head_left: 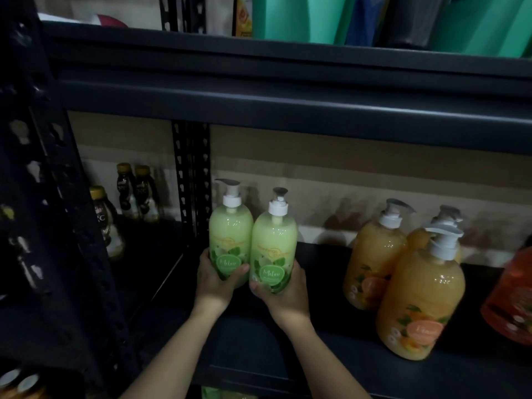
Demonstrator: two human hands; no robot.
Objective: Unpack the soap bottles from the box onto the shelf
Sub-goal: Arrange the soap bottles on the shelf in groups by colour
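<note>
Two light green melon soap pump bottles stand side by side, upright, at the left part of the dark shelf (331, 335). My left hand (214, 280) grips the base of the left green bottle (230, 228). Around the base of the right green bottle (275, 240) curls my right hand (283, 295). The two bottles touch each other. Whether their bases rest on the shelf board is hidden by my hands. The box is not in view.
Three orange soap pump bottles (420, 300) stand to the right on the same shelf, and a red-orange bottle (512, 300) sits at the right edge. Dark drink bottles (138, 194) fill the neighbouring bay behind a black upright post (191, 180). An upper shelf beam (288, 90) hangs overhead.
</note>
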